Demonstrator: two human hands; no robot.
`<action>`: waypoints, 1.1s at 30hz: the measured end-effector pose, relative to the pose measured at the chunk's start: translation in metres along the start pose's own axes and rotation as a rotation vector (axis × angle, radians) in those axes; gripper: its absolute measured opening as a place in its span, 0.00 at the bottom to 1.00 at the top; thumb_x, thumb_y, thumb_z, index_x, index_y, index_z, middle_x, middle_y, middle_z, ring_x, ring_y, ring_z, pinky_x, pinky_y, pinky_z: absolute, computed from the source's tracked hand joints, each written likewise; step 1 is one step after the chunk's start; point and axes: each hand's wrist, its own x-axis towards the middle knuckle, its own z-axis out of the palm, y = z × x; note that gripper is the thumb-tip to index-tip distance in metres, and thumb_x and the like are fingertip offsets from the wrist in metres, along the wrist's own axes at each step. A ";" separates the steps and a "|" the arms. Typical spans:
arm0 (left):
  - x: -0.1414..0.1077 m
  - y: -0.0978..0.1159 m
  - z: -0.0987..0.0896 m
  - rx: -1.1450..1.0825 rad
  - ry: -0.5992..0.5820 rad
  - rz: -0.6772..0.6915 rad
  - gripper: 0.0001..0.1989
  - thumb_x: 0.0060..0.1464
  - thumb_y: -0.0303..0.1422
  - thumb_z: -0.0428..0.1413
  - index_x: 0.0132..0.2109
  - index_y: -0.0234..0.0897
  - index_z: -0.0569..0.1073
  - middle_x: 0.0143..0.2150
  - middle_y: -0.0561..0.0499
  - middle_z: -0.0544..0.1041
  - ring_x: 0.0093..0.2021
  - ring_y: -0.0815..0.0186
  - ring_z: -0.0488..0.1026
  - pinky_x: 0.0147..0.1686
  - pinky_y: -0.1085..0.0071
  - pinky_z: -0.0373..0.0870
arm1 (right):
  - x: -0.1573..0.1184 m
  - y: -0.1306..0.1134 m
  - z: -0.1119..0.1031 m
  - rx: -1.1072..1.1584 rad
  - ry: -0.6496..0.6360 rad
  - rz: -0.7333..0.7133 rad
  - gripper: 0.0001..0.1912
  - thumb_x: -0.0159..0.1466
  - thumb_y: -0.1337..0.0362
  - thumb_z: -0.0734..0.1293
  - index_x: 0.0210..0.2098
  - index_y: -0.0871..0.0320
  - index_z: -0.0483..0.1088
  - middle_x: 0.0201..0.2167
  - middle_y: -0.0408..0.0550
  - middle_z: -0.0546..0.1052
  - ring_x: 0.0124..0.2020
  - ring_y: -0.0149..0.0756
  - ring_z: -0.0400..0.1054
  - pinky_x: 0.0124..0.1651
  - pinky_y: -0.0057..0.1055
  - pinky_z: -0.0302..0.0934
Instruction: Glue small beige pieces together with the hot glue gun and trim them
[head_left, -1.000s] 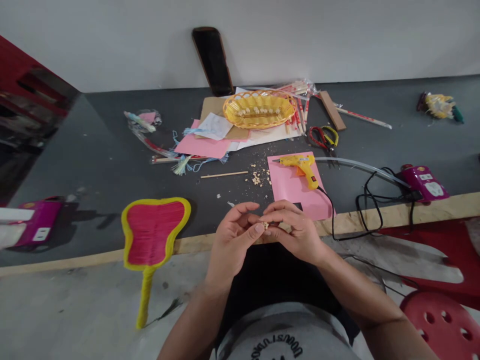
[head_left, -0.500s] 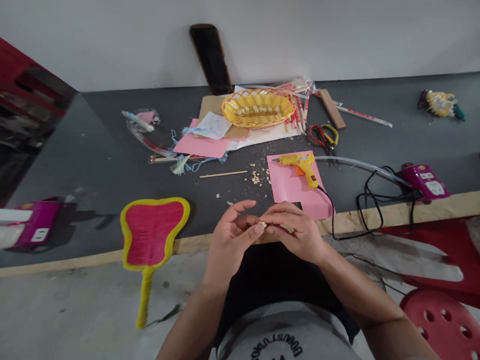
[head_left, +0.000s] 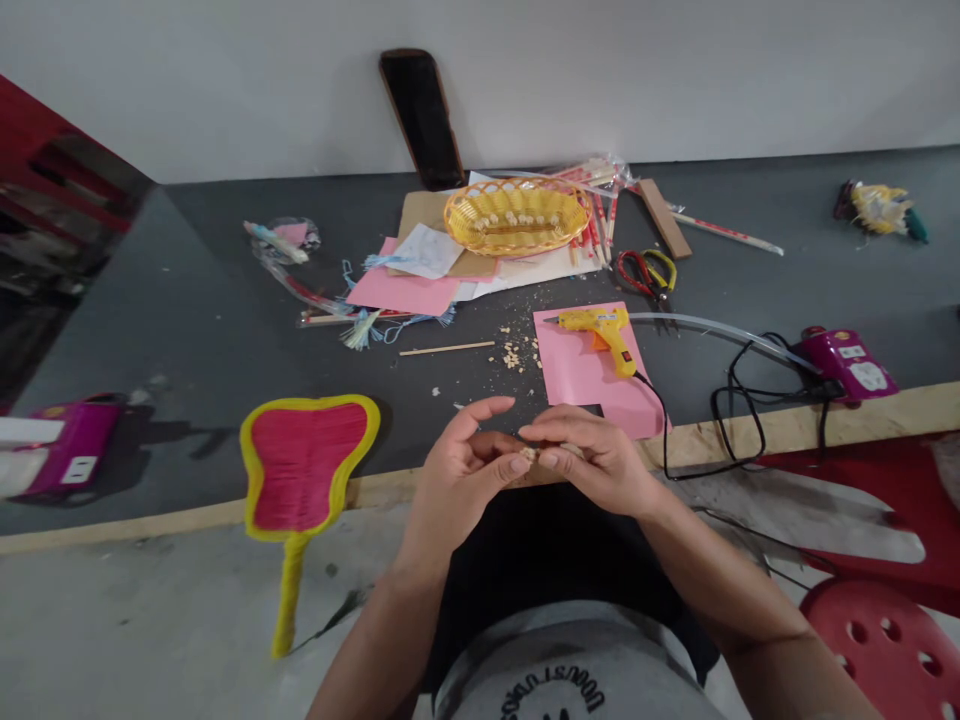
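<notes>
My left hand (head_left: 469, 470) pinches a small pale beige piece (head_left: 528, 455) between thumb and fingers, its index finger raised and curved. Facing it, my right hand (head_left: 600, 460) has its thumb and fingers drawn together close to that piece; a bit of something light shows among its fingers, too small to name. Both hands are over the table's front edge, above my lap. Beyond them lie pale crumbs (head_left: 516, 354) and a thin wooden stick (head_left: 447, 349). On pink paper (head_left: 559, 375) rests a yellow hot glue gun (head_left: 596, 325).
A pink fan with yellow edging (head_left: 300, 465) overhangs the table edge at left. Behind are a yellow woven basket (head_left: 517, 240) holding small pale pieces, red-and-yellow-handled pliers (head_left: 646, 270) and a leaning phone (head_left: 424, 120). A black cord (head_left: 720, 400) runs to a purple box (head_left: 847, 362).
My right hand's fingers have shifted slightly, the index lifting a little off the pale piece. The left hand keeps its pinch, and the things on the table stay put.
</notes>
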 end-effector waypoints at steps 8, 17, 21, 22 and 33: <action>0.001 -0.011 0.000 -0.049 -0.002 0.095 0.22 0.49 0.34 0.68 0.52 0.39 0.74 0.30 0.53 0.81 0.29 0.70 0.77 0.32 0.75 0.75 | 0.000 -0.003 0.002 -0.101 0.059 -0.087 0.09 0.69 0.68 0.64 0.47 0.55 0.74 0.40 0.50 0.78 0.45 0.35 0.73 0.48 0.35 0.71; 0.002 -0.014 0.003 -0.100 0.015 0.079 0.23 0.47 0.29 0.69 0.51 0.39 0.73 0.32 0.52 0.82 0.31 0.68 0.79 0.34 0.75 0.76 | -0.002 0.000 0.003 -0.196 0.113 -0.099 0.09 0.69 0.67 0.63 0.47 0.54 0.73 0.40 0.51 0.77 0.45 0.37 0.73 0.47 0.36 0.72; 0.002 -0.015 0.005 -0.103 0.036 0.067 0.24 0.46 0.29 0.69 0.50 0.39 0.73 0.31 0.53 0.82 0.31 0.68 0.79 0.34 0.75 0.76 | -0.002 0.001 0.004 -0.247 0.106 -0.110 0.09 0.70 0.67 0.63 0.47 0.55 0.73 0.40 0.51 0.77 0.45 0.37 0.73 0.46 0.37 0.72; 0.001 -0.015 0.005 -0.102 0.043 0.067 0.24 0.46 0.29 0.69 0.50 0.39 0.73 0.31 0.53 0.82 0.31 0.69 0.79 0.34 0.75 0.76 | -0.002 0.001 0.004 -0.256 0.107 -0.112 0.09 0.70 0.67 0.62 0.46 0.55 0.72 0.40 0.51 0.77 0.45 0.37 0.73 0.46 0.36 0.72; 0.000 -0.011 0.005 -0.059 0.041 0.043 0.25 0.46 0.30 0.69 0.51 0.39 0.72 0.28 0.55 0.80 0.29 0.68 0.79 0.31 0.74 0.76 | -0.004 0.002 -0.001 -0.129 0.039 -0.050 0.14 0.69 0.65 0.65 0.53 0.53 0.72 0.44 0.52 0.78 0.45 0.36 0.74 0.47 0.36 0.72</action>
